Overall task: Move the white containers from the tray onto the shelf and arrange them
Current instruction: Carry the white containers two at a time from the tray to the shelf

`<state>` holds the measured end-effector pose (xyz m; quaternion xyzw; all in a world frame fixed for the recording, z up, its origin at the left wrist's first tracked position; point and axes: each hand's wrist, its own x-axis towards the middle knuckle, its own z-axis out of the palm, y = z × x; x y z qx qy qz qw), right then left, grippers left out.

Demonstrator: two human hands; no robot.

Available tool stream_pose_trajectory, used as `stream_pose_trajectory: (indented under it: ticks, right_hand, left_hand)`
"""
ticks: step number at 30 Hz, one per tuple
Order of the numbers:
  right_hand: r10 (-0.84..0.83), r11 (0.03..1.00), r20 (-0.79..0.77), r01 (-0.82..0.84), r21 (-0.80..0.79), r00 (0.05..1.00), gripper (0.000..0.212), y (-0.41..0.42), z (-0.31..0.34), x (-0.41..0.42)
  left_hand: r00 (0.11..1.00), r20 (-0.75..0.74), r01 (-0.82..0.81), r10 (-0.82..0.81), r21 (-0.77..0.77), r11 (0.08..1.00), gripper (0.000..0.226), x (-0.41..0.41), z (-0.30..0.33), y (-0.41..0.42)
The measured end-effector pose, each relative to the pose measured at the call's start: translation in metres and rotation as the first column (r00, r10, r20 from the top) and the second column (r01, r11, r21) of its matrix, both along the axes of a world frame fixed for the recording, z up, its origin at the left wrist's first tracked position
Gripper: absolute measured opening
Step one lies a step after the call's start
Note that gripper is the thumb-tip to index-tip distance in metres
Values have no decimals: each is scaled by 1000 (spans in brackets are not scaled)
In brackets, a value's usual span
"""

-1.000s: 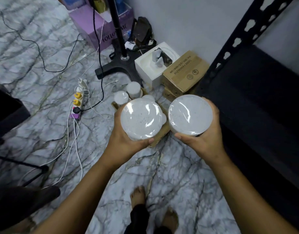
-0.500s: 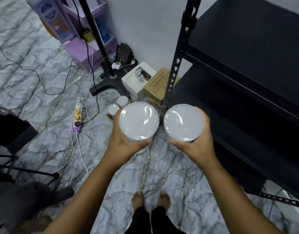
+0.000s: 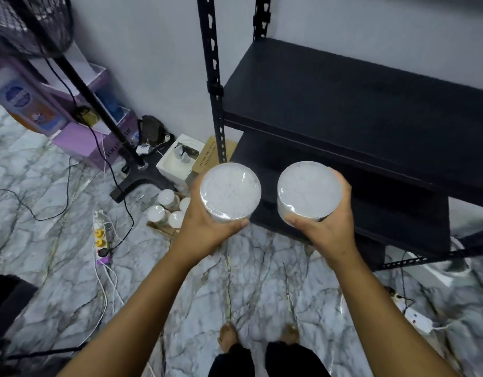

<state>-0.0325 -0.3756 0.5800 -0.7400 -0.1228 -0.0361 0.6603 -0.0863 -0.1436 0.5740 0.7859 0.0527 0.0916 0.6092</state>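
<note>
While I stand barefoot on the marble floor [image 3: 71, 254] before the black shelf [image 3: 357, 104], my left hand [image 3: 207, 229] grips one white container [image 3: 230, 192] from below, fingers curled round its side and thumb hooked under its near edge. My right hand [image 3: 330, 229] holds a second white container [image 3: 309, 190] the same way, thumb at the front and fingers wrapped round the far side. Both containers are upright, lids facing up and glossy under clear wrap, side by side but apart, raised in front of the shelf's lower boards (neither touches the shelf). Down on the floor to my left, four more white containers [image 3: 165, 205] stand close together on a brown tray [image 3: 160, 227], just beside the base of a black fan stand [image 3: 142, 178]. A white power strip [image 3: 100, 238] with yellow plugs lies near the tray, its cables trailing over the marble. Against the wall sit a white box [image 3: 177, 161] and a cardboard box [image 3: 210, 156], touching each other, with a purple box [image 3: 85, 142] farther left.
</note>
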Motion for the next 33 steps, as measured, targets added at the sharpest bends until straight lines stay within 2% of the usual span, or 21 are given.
stream_pose_trajectory:
  ticks: [8, 14, 22, 26, 33]
  right_hand:
    - [-183, 983, 13, 183, 16, 983, 94, -89, 29, -1]
    - [-217, 976, 38, 218, -13, 975, 93, -174, 47, 11]
    - [-261, 964, 59, 263, -34, 964, 87, -282, 64, 25]
    - [-301, 951, 50, 303, -61, 952, 90, -321, 66, 36]
    - [-365, 925, 23, 366, -100, 931, 83, -366, 69, 71]
  left_hand:
    - [986, 83, 149, -148, -5, 989, 97, 37, 30, -79]
    - [982, 78, 173, -170, -36, 984, 98, 59, 41, -167]
    - [975, 116, 201, -191, -89, 975, 89, 88, 57, -279]
    - [966, 114, 244, -231, -110, 964, 87, 101, 63, -321]
    - [946, 72, 321, -315, -85, 943, 86, 142, 64, -368]
